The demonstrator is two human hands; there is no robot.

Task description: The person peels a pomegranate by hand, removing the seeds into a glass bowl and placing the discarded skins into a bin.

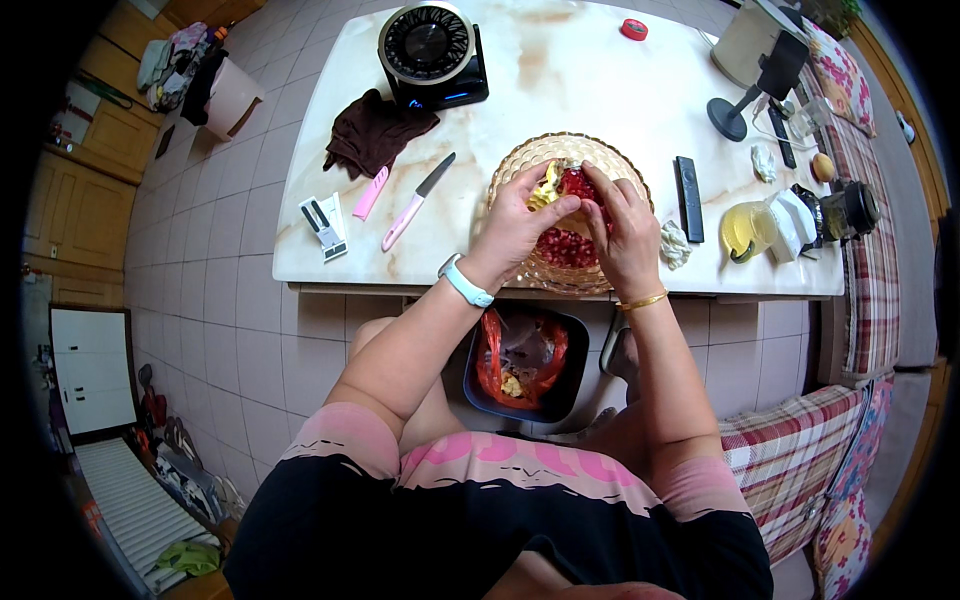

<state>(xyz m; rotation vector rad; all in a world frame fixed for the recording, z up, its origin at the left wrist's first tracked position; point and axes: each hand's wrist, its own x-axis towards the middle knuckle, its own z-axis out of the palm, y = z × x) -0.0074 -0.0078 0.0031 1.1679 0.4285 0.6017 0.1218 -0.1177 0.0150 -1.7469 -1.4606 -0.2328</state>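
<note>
A piece of pomegranate (577,183), red seeds on one side and yellowish pith on the other, is held between my two hands. My left hand (520,215) grips its pale side, fingers and thumb closed on it. On the seeded side, my right hand (625,225) presses its fingertips and thumb against the fruit. Directly beneath is an amber, patterned glass bowl (510,160), its rim showing around my hands. Loose red pomegranate seeds (566,248) lie in the bowl. My fingers hide part of the fruit.
Left of the bowl lie a pink-handled knife (418,203), its pink sheath (371,193) and a dark cloth (375,135). A black remote (689,199) and crumpled tissue (675,245) lie right. Below the table edge stands a bin (573,375) with a red bag.
</note>
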